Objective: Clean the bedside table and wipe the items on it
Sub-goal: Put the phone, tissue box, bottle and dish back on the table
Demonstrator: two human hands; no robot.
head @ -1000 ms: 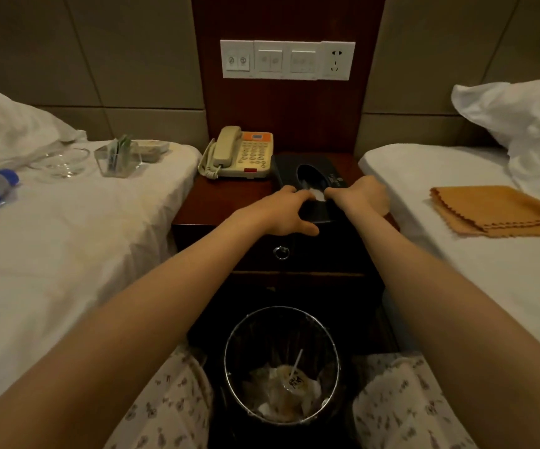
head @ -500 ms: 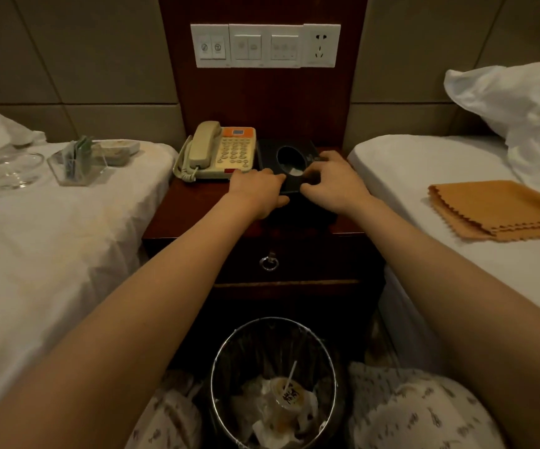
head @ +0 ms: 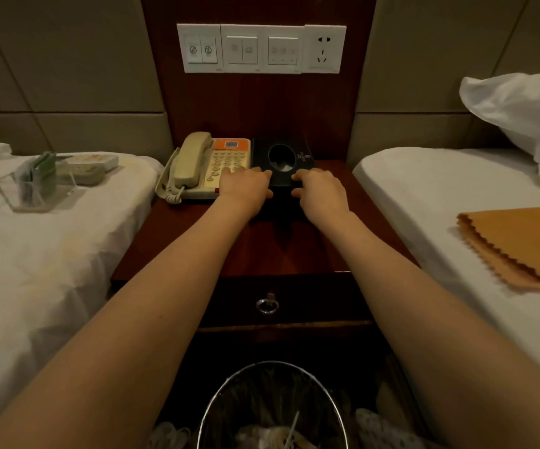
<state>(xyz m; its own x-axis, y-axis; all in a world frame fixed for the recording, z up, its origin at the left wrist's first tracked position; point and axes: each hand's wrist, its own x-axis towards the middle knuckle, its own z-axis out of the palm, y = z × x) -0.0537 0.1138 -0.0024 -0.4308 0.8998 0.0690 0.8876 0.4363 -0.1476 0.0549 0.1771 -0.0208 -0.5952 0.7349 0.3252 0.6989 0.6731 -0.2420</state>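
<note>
From my feed I see a white switch panel (head: 239,48) with a socket (head: 323,48) at its right end on the wood wall strip. A white bed (head: 35,270) lies left, another bed (head: 440,189) right, a pillow (head: 521,108) at its head. A round wire wastebin (head: 271,362) below holds crumpled rubbish

A bedside table (head: 197,241) stands between 2 beds. At its far edge a telephone (head: 220,166) sits just left of a tissue box (head: 281,157), whose near edge the left hand (head: 246,189) and right hand (head: 322,192) grip. A switch panel (head: 262,48) is on the wall behind them, and a waste bin (head: 216,403) stands nearest, in front of the table. A folded cloth (head: 521,244) lies on the right bed (head: 440,189).
</note>
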